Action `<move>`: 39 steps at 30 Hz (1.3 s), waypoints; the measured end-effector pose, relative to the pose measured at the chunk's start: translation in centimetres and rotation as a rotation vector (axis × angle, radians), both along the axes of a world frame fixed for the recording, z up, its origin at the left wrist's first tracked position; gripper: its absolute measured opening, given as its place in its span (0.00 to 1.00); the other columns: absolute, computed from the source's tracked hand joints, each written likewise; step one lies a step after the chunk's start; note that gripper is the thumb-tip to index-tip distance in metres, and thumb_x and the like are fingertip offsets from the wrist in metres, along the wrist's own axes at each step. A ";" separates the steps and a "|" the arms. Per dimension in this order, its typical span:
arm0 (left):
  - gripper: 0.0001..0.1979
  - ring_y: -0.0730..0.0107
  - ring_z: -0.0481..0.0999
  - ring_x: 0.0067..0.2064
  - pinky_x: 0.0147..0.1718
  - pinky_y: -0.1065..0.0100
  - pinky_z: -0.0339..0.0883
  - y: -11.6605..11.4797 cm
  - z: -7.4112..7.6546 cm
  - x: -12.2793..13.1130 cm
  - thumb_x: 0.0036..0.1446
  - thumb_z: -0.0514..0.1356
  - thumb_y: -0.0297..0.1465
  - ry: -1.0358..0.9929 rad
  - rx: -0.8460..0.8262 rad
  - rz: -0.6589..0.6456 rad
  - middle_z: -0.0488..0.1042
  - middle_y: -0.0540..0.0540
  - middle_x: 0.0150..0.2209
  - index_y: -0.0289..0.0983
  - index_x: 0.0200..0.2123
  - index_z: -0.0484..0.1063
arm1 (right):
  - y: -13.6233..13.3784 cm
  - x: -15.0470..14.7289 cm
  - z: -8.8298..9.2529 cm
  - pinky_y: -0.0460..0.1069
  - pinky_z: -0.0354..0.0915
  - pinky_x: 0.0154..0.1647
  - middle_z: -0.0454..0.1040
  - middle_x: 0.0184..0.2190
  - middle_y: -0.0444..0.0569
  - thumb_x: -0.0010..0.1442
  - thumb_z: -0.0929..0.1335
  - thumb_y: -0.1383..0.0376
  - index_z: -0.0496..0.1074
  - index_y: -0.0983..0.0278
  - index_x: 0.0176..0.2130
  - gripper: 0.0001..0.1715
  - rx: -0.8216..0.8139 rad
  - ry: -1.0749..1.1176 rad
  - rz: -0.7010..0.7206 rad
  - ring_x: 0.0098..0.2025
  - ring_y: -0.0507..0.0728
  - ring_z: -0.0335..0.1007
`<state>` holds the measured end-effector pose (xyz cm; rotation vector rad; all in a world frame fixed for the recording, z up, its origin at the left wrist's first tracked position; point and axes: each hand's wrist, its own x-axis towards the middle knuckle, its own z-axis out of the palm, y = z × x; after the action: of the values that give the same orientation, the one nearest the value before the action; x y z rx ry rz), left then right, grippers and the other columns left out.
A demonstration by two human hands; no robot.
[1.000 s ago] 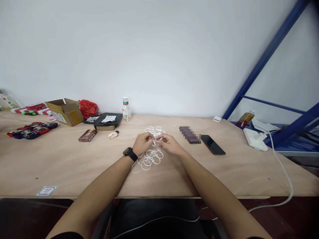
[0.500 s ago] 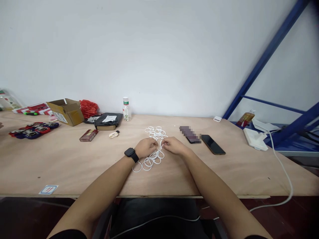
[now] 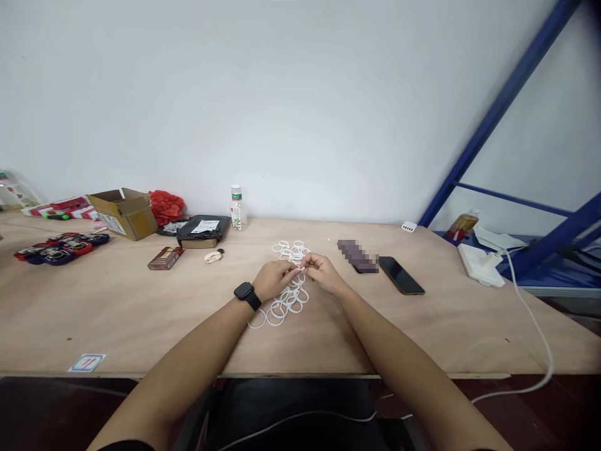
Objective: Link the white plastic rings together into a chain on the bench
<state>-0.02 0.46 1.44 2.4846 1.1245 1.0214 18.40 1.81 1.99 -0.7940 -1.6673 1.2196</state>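
Head view. The left hand (image 3: pixel 275 279) and the right hand (image 3: pixel 322 270) met over a cluster of white rings (image 3: pixel 287 299) lying near the middle of the wooden surface (image 3: pixel 141 313). Each grip was closed to a pinch, fingertips of both hands touching at one white ring just above the cluster; which fingers held it could not be told. A black watch (image 3: pixel 246 294) sat on the left wrist, just left of the rings. Right of the rings lay a dark phone (image 3: pixel 401 274); behind them stood a small bottle (image 3: pixel 237 208). Well left of the rings were a cardboard box (image 3: pixel 123 213) and a red packet (image 3: pixel 164 257).
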 end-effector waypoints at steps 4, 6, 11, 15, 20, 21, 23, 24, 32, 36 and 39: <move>0.14 0.73 0.70 0.28 0.30 0.71 0.61 0.0 0.0 -0.1 0.63 0.55 0.37 -0.039 0.055 0.041 0.74 0.49 0.26 0.36 0.30 0.74 | -0.1 0.0 0.0 0.45 0.57 0.25 0.67 0.23 0.41 0.46 0.71 0.64 0.69 0.63 0.29 0.08 -0.024 -0.002 -0.019 0.25 0.49 0.60; 0.14 0.73 0.69 0.27 0.29 0.72 0.60 -0.1 0.0 -0.1 0.62 0.55 0.37 -0.039 0.063 0.046 0.73 0.49 0.25 0.36 0.29 0.74 | 0.0 0.0 -0.2 0.44 0.58 0.24 0.68 0.23 0.42 0.47 0.71 0.64 0.70 0.63 0.30 0.08 -0.027 -0.009 -0.016 0.25 0.49 0.61; 0.14 0.74 0.69 0.27 0.28 0.71 0.60 -0.3 0.2 0.1 0.62 0.55 0.37 -0.020 0.073 0.039 0.73 0.49 0.25 0.36 0.29 0.74 | 0.2 -0.2 -0.5 0.45 0.59 0.26 0.67 0.23 0.42 0.46 0.67 0.66 0.70 0.63 0.29 0.05 0.028 -0.025 -0.053 0.25 0.50 0.61; 0.15 0.73 0.70 0.27 0.29 0.71 0.60 -0.5 0.3 0.4 0.63 0.54 0.38 -0.030 0.084 0.020 0.73 0.49 0.25 0.36 0.30 0.75 | 0.3 -0.6 -0.6 0.45 0.59 0.27 0.66 0.21 0.41 0.45 0.63 0.68 0.69 0.63 0.26 0.05 0.062 -0.041 -0.127 0.24 0.50 0.60; 0.14 0.73 0.71 0.28 0.29 0.72 0.62 -0.1 0.6 -0.3 0.63 0.54 0.37 -0.151 0.006 0.031 0.76 0.49 0.27 0.37 0.36 0.78 | 0.6 -0.2 -0.8 0.47 0.62 0.31 0.72 0.30 0.44 0.46 0.63 0.69 0.73 0.63 0.36 0.15 0.099 -0.035 -0.116 0.28 0.51 0.63; 0.13 0.73 0.72 0.28 0.29 0.72 0.62 0.2 0.5 -0.7 0.63 0.54 0.36 -0.178 -0.025 0.052 0.77 0.49 0.27 0.37 0.38 0.78 | 0.8 0.1 -0.9 0.47 0.63 0.32 0.73 0.34 0.45 0.46 0.63 0.69 0.73 0.62 0.41 0.20 0.113 -0.056 -0.107 0.28 0.51 0.63; 0.13 0.73 0.72 0.27 0.29 0.72 0.63 0.9 0.3 -1.4 0.61 0.54 0.33 -0.165 -0.085 0.090 0.77 0.51 0.27 0.38 0.41 0.78 | 1.2 0.8 -1.2 0.48 0.64 0.35 0.74 0.40 0.47 0.47 0.63 0.72 0.72 0.61 0.48 0.27 0.172 -0.170 -0.095 0.31 0.52 0.65; 0.12 0.72 0.72 0.28 0.29 0.72 0.63 1.1 0.1 -1.7 0.58 0.55 0.31 -0.105 -0.116 0.074 0.77 0.51 0.27 0.38 0.37 0.79 | 1.4 1.1 -1.5 0.49 0.64 0.38 0.74 0.41 0.48 0.47 0.63 0.73 0.73 0.60 0.48 0.28 0.220 -0.261 -0.079 0.33 0.53 0.66; 0.08 0.68 0.73 0.35 0.38 0.68 0.66 1.1 -0.6 -1.2 0.53 0.58 0.29 0.201 -0.043 -0.021 0.75 0.48 0.30 0.38 0.26 0.77 | 1.7 1.6 -2.3 0.51 0.62 0.43 0.74 0.36 0.50 0.54 0.67 0.72 0.77 0.61 0.38 0.13 0.422 -0.696 0.108 0.40 0.57 0.68; 0.09 0.67 0.73 0.38 0.40 0.67 0.67 1.2 -0.7 -1.2 0.56 0.59 0.31 0.110 0.025 0.049 0.74 0.46 0.36 0.38 0.38 0.77 | 1.4 1.4 -1.7 0.48 0.59 0.36 0.72 0.31 0.47 0.56 0.67 0.67 0.74 0.63 0.35 0.05 0.356 -0.650 0.002 0.33 0.54 0.64; 0.14 0.67 0.73 0.42 0.42 0.67 0.67 1.3 -0.9 -1.3 0.59 0.58 0.34 0.061 0.046 0.026 0.73 0.44 0.44 0.40 0.48 0.74 | 1.1 1.0 -1.4 0.47 0.59 0.35 0.71 0.30 0.45 0.60 0.63 0.64 0.71 0.64 0.34 0.08 0.278 -0.517 -0.047 0.33 0.54 0.64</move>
<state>-1.30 1.76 0.51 2.5597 1.1670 0.9961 19.40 2.89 0.63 -1.0205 -2.1603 0.7568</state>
